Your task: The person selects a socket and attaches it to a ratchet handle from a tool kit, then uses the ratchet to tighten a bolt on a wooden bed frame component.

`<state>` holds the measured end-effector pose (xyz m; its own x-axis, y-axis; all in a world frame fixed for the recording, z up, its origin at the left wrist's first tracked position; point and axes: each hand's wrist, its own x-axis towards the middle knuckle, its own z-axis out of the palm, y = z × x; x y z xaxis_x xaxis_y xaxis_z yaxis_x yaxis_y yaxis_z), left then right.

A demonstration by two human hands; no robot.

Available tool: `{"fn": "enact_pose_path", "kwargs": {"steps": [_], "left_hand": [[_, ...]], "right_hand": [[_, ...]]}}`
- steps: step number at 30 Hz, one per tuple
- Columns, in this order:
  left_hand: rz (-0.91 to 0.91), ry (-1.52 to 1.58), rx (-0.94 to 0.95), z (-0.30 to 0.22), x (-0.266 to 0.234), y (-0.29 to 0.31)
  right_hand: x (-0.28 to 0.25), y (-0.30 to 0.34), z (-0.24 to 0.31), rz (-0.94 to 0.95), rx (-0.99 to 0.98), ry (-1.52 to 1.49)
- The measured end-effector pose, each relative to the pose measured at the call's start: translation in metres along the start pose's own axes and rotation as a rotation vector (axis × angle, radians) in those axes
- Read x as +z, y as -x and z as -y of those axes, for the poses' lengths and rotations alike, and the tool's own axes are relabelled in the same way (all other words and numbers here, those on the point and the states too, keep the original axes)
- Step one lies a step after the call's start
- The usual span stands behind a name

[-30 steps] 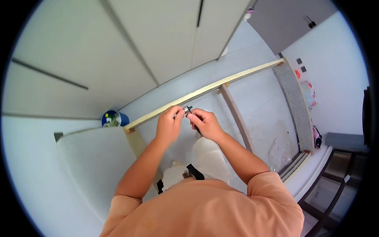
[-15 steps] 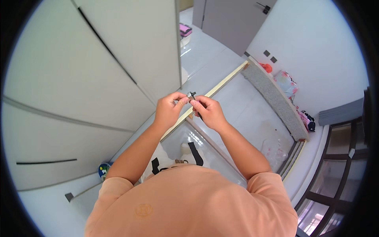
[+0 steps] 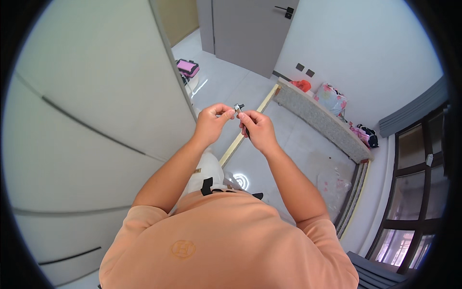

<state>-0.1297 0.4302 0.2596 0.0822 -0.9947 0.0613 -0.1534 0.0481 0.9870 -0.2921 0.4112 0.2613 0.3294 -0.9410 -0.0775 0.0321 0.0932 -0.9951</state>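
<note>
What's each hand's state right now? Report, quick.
Left hand: partly closed at the tool's metal head; whether it grips cannot be told.
Right hand: closed, holding the small dark-handled tool.

A silver-headed ratchet-like tool (image 3: pixel 238 108), its black handle (image 3: pixel 247 132) slanting back, is held in the hands (image 3: pixel 260 131)

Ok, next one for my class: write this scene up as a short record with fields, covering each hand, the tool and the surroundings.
Left hand: fingertips at the tool's head; too small to tell whether they grip it
Right hand: holding the tool
Tool: small, metal head, black handle
Floor: pale wooden rail, grey upright board, clear plastic
Behind the board: red bag, floral bag
Far side: grey door, pink-and-black case
Right side: dark-framed window
</note>
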Motion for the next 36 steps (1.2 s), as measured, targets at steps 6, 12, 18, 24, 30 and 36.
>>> {"fn": "enact_pose_path", "kwargs": {"steps": [6,12,18,24,30,36], "left_hand": [[0.098,0.091,-0.051,0.027,0.006,-0.121],[0.162,0.128,-0.099,0.077,0.010,-0.308],[0.218,0.355,-0.176,0.080,0.021,-0.452],[0.325,0.274,-0.082,0.038,-0.002,-0.522],[0.306,0.231,-0.014,0.002,-0.028,-0.550],[0.081,0.180,-0.032,0.013,-0.077,-0.563]], "right_hand": [[-0.026,-0.102,-0.006,-0.104,0.036,0.011],[-0.066,-0.278,-0.018,-0.194,0.151,0.096],[-0.095,-0.408,0.015,-0.322,0.189,0.237],[-0.093,-0.459,0.071,-0.394,0.075,0.339],[-0.078,-0.490,0.090,-0.382,-0.034,0.175],[-0.055,-0.543,0.095,-0.160,-0.094,0.257]]}}
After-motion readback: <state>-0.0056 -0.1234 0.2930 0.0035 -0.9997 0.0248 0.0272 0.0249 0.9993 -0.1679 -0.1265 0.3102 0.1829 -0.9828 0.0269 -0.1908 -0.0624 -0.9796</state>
